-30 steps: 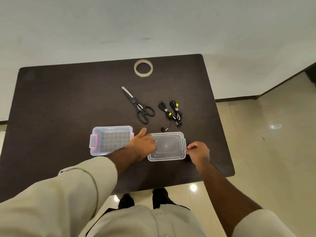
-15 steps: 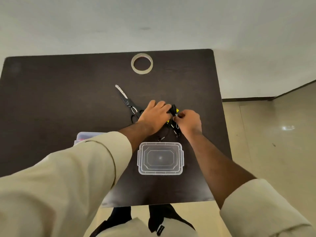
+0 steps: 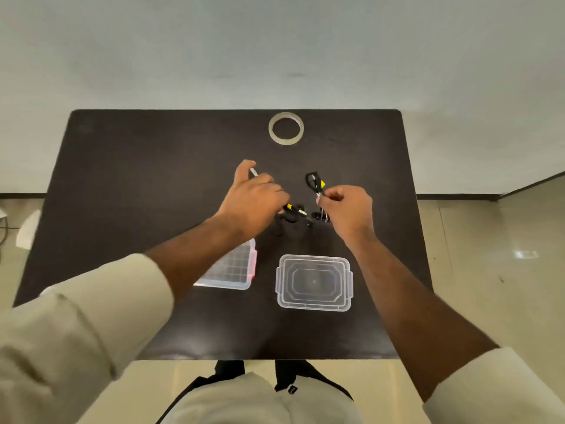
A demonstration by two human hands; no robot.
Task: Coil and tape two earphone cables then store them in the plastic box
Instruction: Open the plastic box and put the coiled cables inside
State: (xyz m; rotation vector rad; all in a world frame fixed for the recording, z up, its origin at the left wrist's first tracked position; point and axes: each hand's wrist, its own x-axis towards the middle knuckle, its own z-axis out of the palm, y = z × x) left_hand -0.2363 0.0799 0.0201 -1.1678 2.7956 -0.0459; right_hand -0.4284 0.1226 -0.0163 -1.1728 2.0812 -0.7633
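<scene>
Since the earlier frame, both hands have drawn apart, each taking one earphone bundle with it, where before they met over a single tangle at table centre.

Right hand (image 3: 347, 209): fingers curled, pinching the right earphone cable (image 3: 315, 183). The looped black bundle with its yellow tag stands up from the pinch toward 12 o'clock; earbuds hang just below the fingers.

Left hand (image 3: 255, 200): fingers curled over the left earphone cable (image 3: 292, 209), which lies on the table (image 3: 137, 179) at the hand's 3 o'clock side. The hand covers the contact, so whether it actually grips the cable cannot be told. The scissors (image 3: 253, 172) lie under this hand; only the blade tip shows, at 11 o'clock of the knuckles.

Containers:
- Plastic box (image 3: 237, 270), clear with red latches, sits at 7 o'clock of table centre, partly hidden by the left forearm. The visible part of its interior shows only a grid-patterned floor; no contents are seen there.
- Lid (image 3: 314, 282), clear, lies flat at 5 o'clock of table centre, just beside the box and apart from it. Nothing rests on it.

Tape roll (image 3: 286, 128) lies flat at 12 o'clock near the far table edge, well apart from both hands.

Both cables are outside the box, beyond it toward 12 o'clock.
</scene>
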